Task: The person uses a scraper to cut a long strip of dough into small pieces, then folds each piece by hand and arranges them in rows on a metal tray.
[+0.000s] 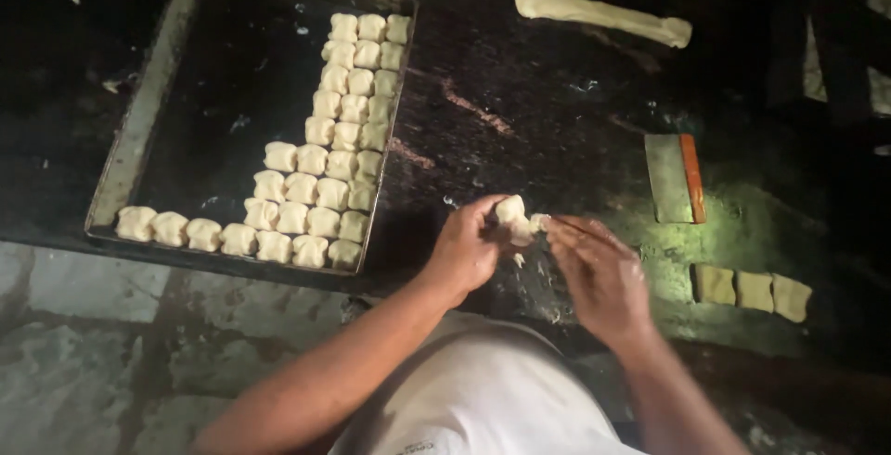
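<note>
My left hand (467,243) and my right hand (599,274) meet over the dark worktop, both pinching one small pale dough piece (513,217) between the fingertips. To the left sits a dark baking tray (153,93) with several shaped dough pieces (339,140) packed along its right side and front edge. Three cut dough squares (754,292) lie in a row to the right of my right hand.
A metal dough scraper with an orange handle (677,178) lies on the worktop (520,112) beyond my right hand. A long roll of dough (603,17) rests at the back. The stone floor (83,353) shows below the counter edge.
</note>
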